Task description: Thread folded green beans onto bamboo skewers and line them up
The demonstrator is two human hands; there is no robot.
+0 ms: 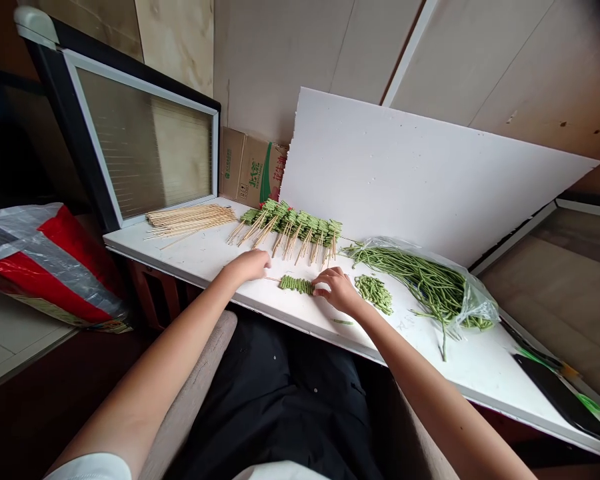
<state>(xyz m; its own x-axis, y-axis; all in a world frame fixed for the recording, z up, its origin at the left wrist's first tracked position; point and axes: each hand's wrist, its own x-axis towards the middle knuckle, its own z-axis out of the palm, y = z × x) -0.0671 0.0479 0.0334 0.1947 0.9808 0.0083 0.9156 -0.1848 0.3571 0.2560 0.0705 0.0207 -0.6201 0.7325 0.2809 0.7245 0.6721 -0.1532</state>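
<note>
My left hand (253, 265) is closed around the blunt end of a thin bamboo skewer (274, 279), low over the white table. A row of short cut long bean pieces (296, 285) is threaded on that skewer, side by side. My right hand (337, 288) pinches the right end of the row, its fingertips partly hiding the last pieces. Right beside it lies a small pile of loose cut bean pieces (374, 293). One single bean piece (343, 322) lies in front of the right hand, near the table edge.
Behind my hands lie stacked finished bean skewers (305, 227). Bare bamboo skewers (190, 219) are at the left, near a framed glass panel (145, 140). Uncut long beans (430, 280) spill from a clear bag at the right. A black flat object (560, 393), a cardboard box (250, 167) and a white board (405, 167) stand around.
</note>
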